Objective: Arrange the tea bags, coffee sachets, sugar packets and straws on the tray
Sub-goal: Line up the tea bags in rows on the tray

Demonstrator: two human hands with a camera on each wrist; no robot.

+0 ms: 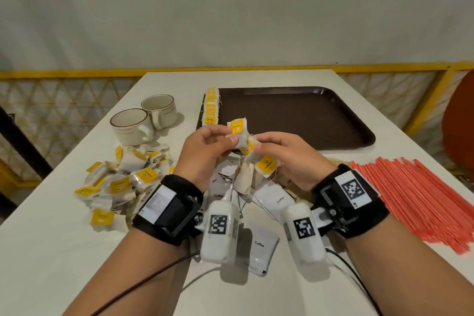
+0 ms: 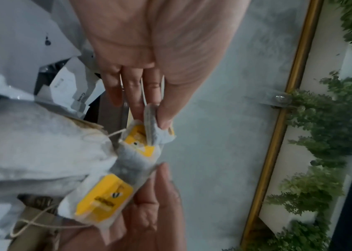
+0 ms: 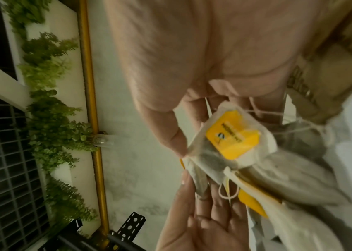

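Observation:
My left hand [image 1: 230, 135] pinches one white tea bag with a yellow tag [image 1: 238, 132] between thumb and forefinger, held above the table just before the brown tray [image 1: 295, 115]. Touching it, my right hand [image 1: 257, 145] grips a tangled bunch of tea bags [image 1: 266, 165], some dangling on strings. In the left wrist view the pinched bag [image 2: 149, 141] meets the right hand's bag [image 2: 106, 198]. The right wrist view shows the gripped tagged bag [image 3: 230, 135]. A row of tea bags [image 1: 211, 108] lines the tray's left edge.
A loose heap of tea bags [image 1: 123, 179] lies at the left. White coffee sachets [image 1: 261, 249] lie under and between my wrists. Red straws [image 1: 415, 200] spread along the right side. Two cups [image 1: 133, 126] stand at the back left.

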